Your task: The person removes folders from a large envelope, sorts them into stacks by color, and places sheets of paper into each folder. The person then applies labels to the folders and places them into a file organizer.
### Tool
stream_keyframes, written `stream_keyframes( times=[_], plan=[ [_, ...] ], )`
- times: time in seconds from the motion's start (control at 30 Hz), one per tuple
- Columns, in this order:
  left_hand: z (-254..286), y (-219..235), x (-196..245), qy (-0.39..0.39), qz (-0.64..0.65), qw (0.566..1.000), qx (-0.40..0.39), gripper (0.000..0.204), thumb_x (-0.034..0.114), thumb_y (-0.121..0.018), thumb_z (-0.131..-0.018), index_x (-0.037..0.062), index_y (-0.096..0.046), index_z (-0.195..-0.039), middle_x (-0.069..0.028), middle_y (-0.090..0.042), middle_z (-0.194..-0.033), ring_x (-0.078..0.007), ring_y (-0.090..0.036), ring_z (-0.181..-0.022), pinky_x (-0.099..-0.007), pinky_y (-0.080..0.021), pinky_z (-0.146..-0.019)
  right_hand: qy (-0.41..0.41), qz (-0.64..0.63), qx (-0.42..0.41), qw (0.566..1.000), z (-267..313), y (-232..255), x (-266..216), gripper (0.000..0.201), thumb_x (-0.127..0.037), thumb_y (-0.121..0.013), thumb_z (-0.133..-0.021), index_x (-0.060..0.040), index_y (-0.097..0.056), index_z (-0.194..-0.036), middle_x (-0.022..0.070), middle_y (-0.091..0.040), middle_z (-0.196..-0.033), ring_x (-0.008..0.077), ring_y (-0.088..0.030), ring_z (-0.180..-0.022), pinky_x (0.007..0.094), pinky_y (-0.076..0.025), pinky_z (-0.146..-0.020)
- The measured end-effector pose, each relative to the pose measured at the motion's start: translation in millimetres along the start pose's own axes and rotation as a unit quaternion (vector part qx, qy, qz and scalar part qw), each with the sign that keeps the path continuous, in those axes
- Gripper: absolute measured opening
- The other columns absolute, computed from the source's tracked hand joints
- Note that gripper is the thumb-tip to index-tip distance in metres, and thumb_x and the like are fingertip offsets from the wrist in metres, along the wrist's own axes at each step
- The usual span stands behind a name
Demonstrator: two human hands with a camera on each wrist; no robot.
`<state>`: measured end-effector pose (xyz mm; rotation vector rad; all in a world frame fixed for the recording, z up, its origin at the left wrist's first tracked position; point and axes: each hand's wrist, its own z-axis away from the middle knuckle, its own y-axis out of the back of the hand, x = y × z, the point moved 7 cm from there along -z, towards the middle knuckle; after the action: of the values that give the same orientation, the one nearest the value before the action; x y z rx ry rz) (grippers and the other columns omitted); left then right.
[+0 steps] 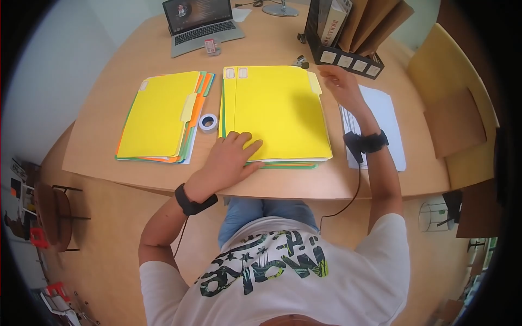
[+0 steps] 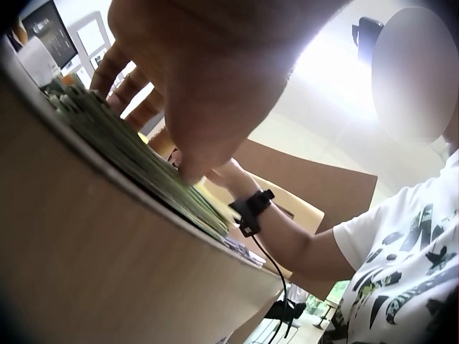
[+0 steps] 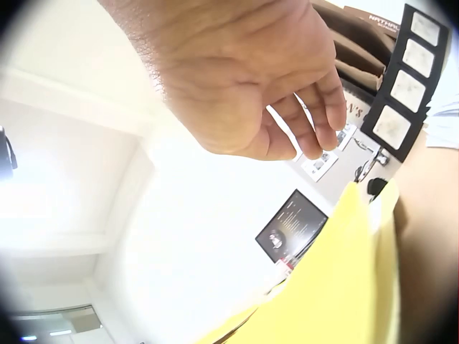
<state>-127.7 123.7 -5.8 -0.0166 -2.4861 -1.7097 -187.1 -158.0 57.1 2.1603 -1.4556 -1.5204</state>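
Observation:
A stack of yellow file folders (image 1: 280,111) lies in front of the person, with green and orange edges showing beneath it. The left hand (image 1: 234,158) rests on its near left corner, fingers on the yellow cover and thumb along the front edge. In the left wrist view the folder edges (image 2: 136,158) show as a thick layered pile under that hand. Beyond the stack's upper right corner hovers the right hand (image 1: 340,87). Its palm (image 3: 244,79) is bare in the right wrist view, with the fingers loosely bent and nothing between them.
A second folder stack (image 1: 163,117) lies left, a tape roll (image 1: 207,123) between the two. White papers (image 1: 383,127) lie on the right. Behind stand a laptop (image 1: 204,27), a small red-and-white box (image 1: 211,47), binder clips (image 1: 300,61) and a black file holder (image 1: 348,61).

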Motion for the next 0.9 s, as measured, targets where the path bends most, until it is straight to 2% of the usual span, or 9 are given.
stream_keyframes(
  times=[0.07,0.17,0.27,0.33,0.47,0.57,0.67,0.77,0.9],
  plan=[
    [-4,0,-6,0.006,0.046,0.998,-0.050,0.040,0.032,-0.062,-0.085,0.0078,-0.059,-0.117,-0.0115,-0.056,-0.110,-0.0296,-0.055,-0.094,-0.0415,-0.045,-0.079,0.047,0.011,-0.133,0.990,-8,-38,-15,0.027,-0.008,-0.058,-0.088,-0.0009,-0.061,-0.114,0.0103,-0.064,-0.103,0.0183,-0.062,-0.093,0.0302,-0.049,-0.082],
    [-19,-4,-25,0.018,0.096,0.990,-0.103,0.032,0.023,-0.062,-0.083,0.0071,-0.061,-0.112,-0.0116,-0.057,-0.109,-0.0303,-0.055,-0.096,-0.0413,-0.045,-0.078,0.176,0.126,-0.277,0.936,-4,-107,-77,0.031,-0.023,-0.064,-0.087,-0.0066,-0.063,-0.113,0.0110,-0.064,-0.104,0.0263,-0.061,-0.096,0.0364,-0.047,-0.084],
    [-21,15,-70,0.065,-0.067,0.995,-0.016,0.034,0.015,-0.061,-0.079,0.0064,-0.059,-0.112,-0.0130,-0.059,-0.104,-0.0321,-0.055,-0.095,-0.0415,-0.045,-0.079,0.145,0.186,-0.375,0.896,-11,-161,-98,0.031,-0.028,-0.060,-0.087,-0.0080,-0.064,-0.110,0.0132,-0.064,-0.103,0.0299,-0.061,-0.095,0.0387,-0.047,-0.082],
    [-11,25,-85,0.122,-0.106,0.986,-0.038,0.039,0.014,-0.063,-0.075,0.0055,-0.057,-0.113,-0.0135,-0.059,-0.100,-0.0328,-0.056,-0.093,-0.0412,-0.046,-0.079,0.124,0.247,-0.423,0.863,-16,-187,-102,0.029,-0.026,-0.059,-0.087,-0.0079,-0.064,-0.109,0.0136,-0.064,-0.103,0.0307,-0.061,-0.095,0.0393,-0.047,-0.081],
    [0,12,-115,0.205,-0.063,0.970,-0.111,0.051,0.013,-0.069,-0.070,0.0047,-0.052,-0.117,-0.0139,-0.060,-0.103,-0.0335,-0.059,-0.090,-0.0407,-0.048,-0.080,0.125,0.175,-0.366,0.906,-22,-213,-100,0.028,-0.023,-0.058,-0.087,-0.0086,-0.062,-0.111,0.0137,-0.063,-0.102,0.0311,-0.061,-0.094,0.0406,-0.048,-0.079],
    [4,29,-116,0.284,0.089,0.955,0.021,0.050,0.012,-0.072,-0.071,0.0032,-0.051,-0.116,-0.0130,-0.061,-0.105,-0.0284,-0.061,-0.093,-0.0361,-0.049,-0.081,0.193,0.100,-0.253,0.943,-11,-216,-113,0.032,-0.024,-0.058,-0.088,-0.0090,-0.058,-0.116,0.0119,-0.060,-0.098,0.0307,-0.061,-0.091,0.0388,-0.050,-0.074],
    [4,33,-121,0.355,0.282,0.889,0.068,0.045,0.011,-0.071,-0.077,0.0022,-0.050,-0.115,-0.0113,-0.060,-0.106,-0.0221,-0.060,-0.099,-0.0311,-0.049,-0.084,0.226,0.084,-0.185,0.953,-5,-210,-123,0.033,-0.022,-0.060,-0.086,-0.0103,-0.057,-0.117,0.0083,-0.058,-0.092,0.0268,-0.061,-0.082,0.0351,-0.051,-0.066],
    [-3,24,-122,0.249,0.467,0.833,0.162,0.037,0.009,-0.068,-0.081,0.0019,-0.050,-0.114,-0.0093,-0.059,-0.106,-0.0171,-0.058,-0.101,-0.0273,-0.048,-0.085,0.365,0.113,-0.056,0.922,1,-190,-145,0.020,-0.023,-0.060,-0.083,-0.0106,-0.062,-0.099,0.0070,-0.057,-0.084,0.0242,-0.062,-0.076,0.0364,-0.051,-0.060],
    [-8,17,-121,0.259,0.539,0.789,0.141,0.036,0.009,-0.065,-0.084,0.0027,-0.050,-0.116,-0.0081,-0.058,-0.107,-0.0155,-0.057,-0.098,-0.0275,-0.047,-0.085,0.404,0.119,-0.041,0.906,-11,-177,-144,0.019,-0.023,-0.063,-0.080,-0.0138,-0.064,-0.097,0.0049,-0.056,-0.081,0.0223,-0.063,-0.074,0.0344,-0.050,-0.059]
  ],
)
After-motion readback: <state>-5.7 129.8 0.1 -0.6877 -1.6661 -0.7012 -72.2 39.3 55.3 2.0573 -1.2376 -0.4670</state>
